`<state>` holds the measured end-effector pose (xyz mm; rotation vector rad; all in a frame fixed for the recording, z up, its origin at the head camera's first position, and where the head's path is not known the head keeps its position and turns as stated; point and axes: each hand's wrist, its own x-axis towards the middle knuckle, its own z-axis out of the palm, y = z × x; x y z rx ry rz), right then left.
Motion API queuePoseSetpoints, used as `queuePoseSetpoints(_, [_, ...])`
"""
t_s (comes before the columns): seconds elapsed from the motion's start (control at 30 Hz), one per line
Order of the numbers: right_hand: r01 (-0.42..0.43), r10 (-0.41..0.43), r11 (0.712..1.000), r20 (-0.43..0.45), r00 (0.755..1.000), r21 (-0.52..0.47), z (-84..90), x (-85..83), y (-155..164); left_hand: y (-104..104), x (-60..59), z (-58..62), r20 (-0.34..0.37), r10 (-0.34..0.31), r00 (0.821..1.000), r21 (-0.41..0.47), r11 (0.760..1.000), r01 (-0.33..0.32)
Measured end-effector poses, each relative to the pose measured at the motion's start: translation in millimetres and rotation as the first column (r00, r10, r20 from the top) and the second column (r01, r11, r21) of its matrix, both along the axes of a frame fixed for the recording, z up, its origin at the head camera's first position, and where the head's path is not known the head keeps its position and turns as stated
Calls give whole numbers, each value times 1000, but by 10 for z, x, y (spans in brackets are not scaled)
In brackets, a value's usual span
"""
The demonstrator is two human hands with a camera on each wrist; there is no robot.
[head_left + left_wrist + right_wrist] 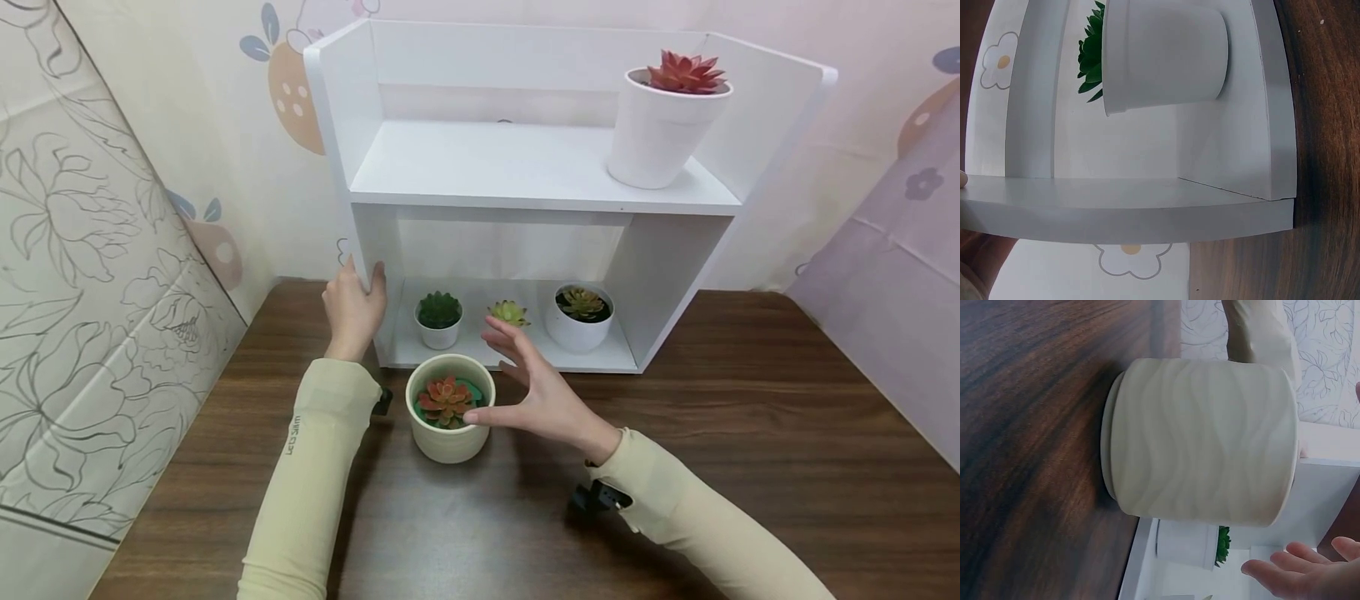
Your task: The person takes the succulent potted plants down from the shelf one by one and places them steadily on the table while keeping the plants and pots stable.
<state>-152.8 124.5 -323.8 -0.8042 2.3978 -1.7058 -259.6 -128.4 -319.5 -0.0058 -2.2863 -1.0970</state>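
My left hand point(354, 310) grips the left side panel of a white two-tier shelf point(480, 200), thumb on the inner side and fingers outside. In the left wrist view only bits of that hand show at the left edge. A cream pot point(450, 442) with wavy ridges stands on the table in front of the shelf. It holds a red-orange succulent point(447, 400). Beside the pot, my right hand point(543, 400) is spread, thumb over the rim in the head view and fingers reaching past its far right side. Nothing is held in it.
On the lower shelf stand a white pot with a dark green succulent point(439, 311), a yellow-green succulent point(509, 312) partly behind my fingers, and a wider white pot point(579, 329). A tall white pot point(652, 137) with a red succulent sits on the upper tier, at right.
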Motion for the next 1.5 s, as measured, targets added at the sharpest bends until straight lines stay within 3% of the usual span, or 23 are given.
queuePoseSetpoints(1.0, [42, -45, 998, -75, 996, -42, 286, -41, 3, -15, -15, -4, -41, 4, 999, -29, 1000, -5])
queuePoseSetpoints(1.5, [50, -64, 993, -134, 989, -108, 436, -50, 5, -14, -15, -17, -46, 0, 999, -18, 1000, 0])
